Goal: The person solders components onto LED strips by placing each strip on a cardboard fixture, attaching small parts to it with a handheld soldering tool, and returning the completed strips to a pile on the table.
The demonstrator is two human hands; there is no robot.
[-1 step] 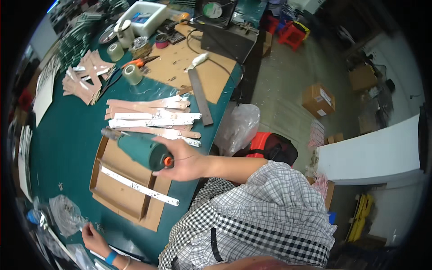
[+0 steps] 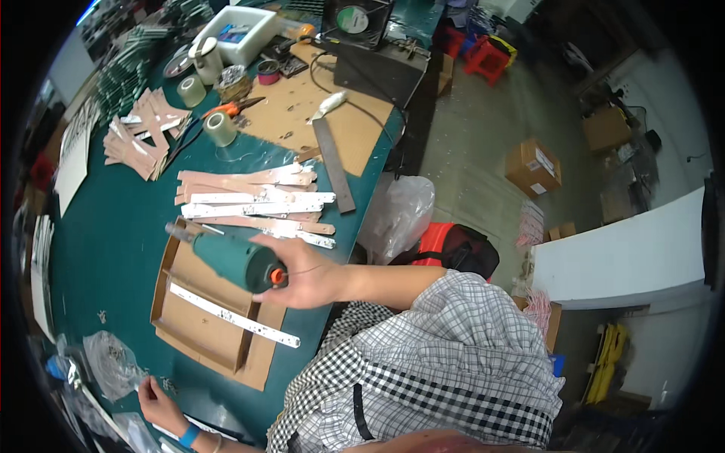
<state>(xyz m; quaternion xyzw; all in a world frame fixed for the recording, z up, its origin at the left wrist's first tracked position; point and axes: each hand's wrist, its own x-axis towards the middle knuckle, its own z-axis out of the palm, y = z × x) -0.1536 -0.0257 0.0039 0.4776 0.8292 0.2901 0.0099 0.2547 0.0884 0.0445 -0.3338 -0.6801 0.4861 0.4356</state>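
My right hand [image 2: 294, 273] is wrapped round a green electric screwdriver [image 2: 236, 260] with a grey tip and an orange rear end. The tool is held above a shallow cardboard tray [image 2: 200, 341], its tip toward the far left. Across the tray lies a white strip with holes [image 2: 234, 315], its right end past the tray wall. At the near left, my left hand [image 2: 157, 400] has its fingers pinched together beside a clear plastic bag [image 2: 109, 362] of small parts. What those fingers hold, if anything, is too small to make out.
Beyond the tray lie a pile of white and tan strips [image 2: 257, 200] and a dark flat bar [image 2: 334, 166]. Farther back are tape rolls [image 2: 220, 130], orange-handled pliers [image 2: 226, 107], another strip pile [image 2: 143, 140], a white foam box [image 2: 242, 38] and a dark fan [image 2: 355, 21].
The screwdriver and my right hand have shifted slightly left and nearer to me. My left hand stays in about the same place by the bag.
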